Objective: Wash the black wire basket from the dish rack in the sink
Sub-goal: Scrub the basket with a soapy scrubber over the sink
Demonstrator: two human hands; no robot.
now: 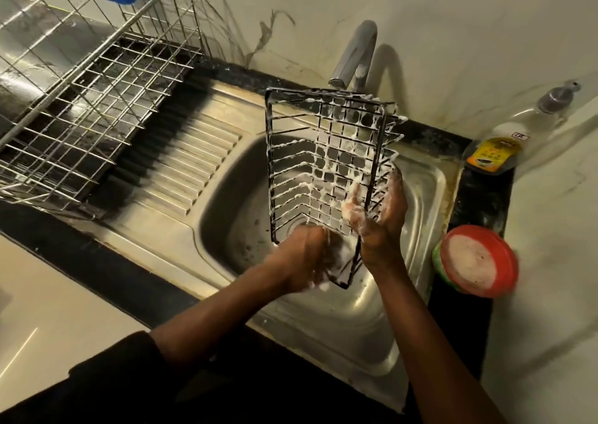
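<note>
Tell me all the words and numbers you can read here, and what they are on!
Nothing here can be read for sure.
Pump bottle, yellow label: there is print, too blurred to read.
Same bottle, small white tag above the label: a few marks, too small to make out.
Round tub with the red rim: no words show.
Black wire basket, faucet, sink: no writing.

Home kitchen: steel sink, tap, dish rack, tiled wall.

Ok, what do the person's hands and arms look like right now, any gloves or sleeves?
No gloves. Both the left hand and the right hand are bare and streaked with white soap foam. The forearms are bare; a dark sleeve shows pushed up on the left arm. No rings, watch or bracelets visible.
</note>
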